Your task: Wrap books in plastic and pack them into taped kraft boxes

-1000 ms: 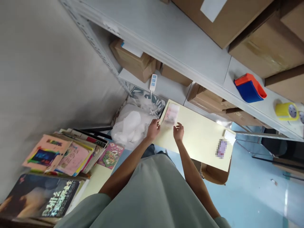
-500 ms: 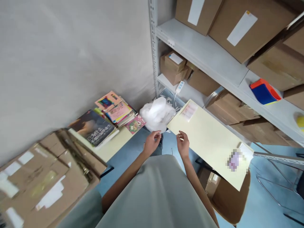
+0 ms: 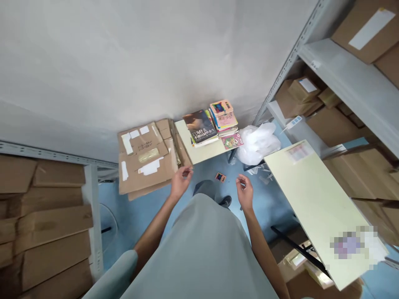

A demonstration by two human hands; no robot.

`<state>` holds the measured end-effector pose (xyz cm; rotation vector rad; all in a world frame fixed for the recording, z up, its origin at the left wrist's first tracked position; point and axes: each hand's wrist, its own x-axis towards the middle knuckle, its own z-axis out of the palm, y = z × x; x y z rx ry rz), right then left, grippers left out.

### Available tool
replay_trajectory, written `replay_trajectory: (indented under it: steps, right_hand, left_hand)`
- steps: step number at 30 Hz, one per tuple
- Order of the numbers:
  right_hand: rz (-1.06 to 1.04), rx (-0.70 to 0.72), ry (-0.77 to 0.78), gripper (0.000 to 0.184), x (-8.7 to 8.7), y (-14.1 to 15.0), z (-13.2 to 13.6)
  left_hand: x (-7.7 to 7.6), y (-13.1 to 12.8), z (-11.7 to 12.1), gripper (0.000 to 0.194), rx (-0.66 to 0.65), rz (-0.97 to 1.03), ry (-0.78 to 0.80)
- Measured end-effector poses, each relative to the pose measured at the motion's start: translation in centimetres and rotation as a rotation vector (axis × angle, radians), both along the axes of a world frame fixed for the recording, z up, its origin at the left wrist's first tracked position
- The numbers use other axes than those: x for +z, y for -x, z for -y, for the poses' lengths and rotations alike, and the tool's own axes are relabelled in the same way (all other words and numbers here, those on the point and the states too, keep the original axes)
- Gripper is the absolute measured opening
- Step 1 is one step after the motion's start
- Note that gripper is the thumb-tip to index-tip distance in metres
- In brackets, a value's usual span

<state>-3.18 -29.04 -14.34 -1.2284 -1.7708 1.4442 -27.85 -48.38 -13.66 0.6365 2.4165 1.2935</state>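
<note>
My left hand hangs in the air near the right edge of the flattened cardboard, fingers loosely curled with a gap to the thumb and nothing in them. Level with it on the right is my right hand, also half curled and holding nothing. On the floor between and beyond them lies a small orange book or card with a dark picture. Past my hands, a cream table bears a large dark-covered book, a stack of smaller books and a pink flowery booklet.
A white plastic bag stands right of the books. Another cream table runs along my right, a box beneath it. Shelves with cartons flank the left; a shelf rack with more boxes and a power strip fills the right.
My view has turned left, so the books and cardboard now sit nearer the middle and the left shelves show. The small orange item on the floor has come into view. Both hands remain empty, somewhat farther apart.
</note>
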Motion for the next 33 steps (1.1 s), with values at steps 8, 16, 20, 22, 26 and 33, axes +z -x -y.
replay_trajectory:
  steps: [8, 16, 20, 22, 26, 33]
  right_hand:
    - [0.032, 0.044, 0.003, 0.045, -0.1, 4.9, 8.3]
    - [-0.011, 0.077, 0.004, 0.045, 0.9, 14.1, 18.4]
    - [-0.015, 0.069, -0.009, 0.046, 1.7, 16.1, 22.6]
    - [0.013, 0.043, -0.005, 0.047, 1.9, 16.0, 24.0]
    - [0.058, -0.015, 0.011, 0.046, 2.0, 14.6, 25.6]
    - [0.030, -0.009, 0.007, 0.043, 1.8, 13.7, 26.2]
  left_hand:
    - [-3.8, 13.8, 9.9, 0.063, 0.032, -0.296, 0.435]
    - [-6.6, 25.3, 12.6, 0.116, -0.194, -0.171, 0.737]
    - [-6.5, 26.6, 12.1, 0.119, -0.333, -0.154, 0.880]
    - [-6.5, 26.6, 12.0, 0.117, -0.371, -0.178, 0.894]
    - [-6.0, 27.2, 12.2, 0.095, -0.375, -0.249, 0.847]
    - [-1.8, 30.7, 15.1, 0.071, -0.434, -0.301, 0.770]
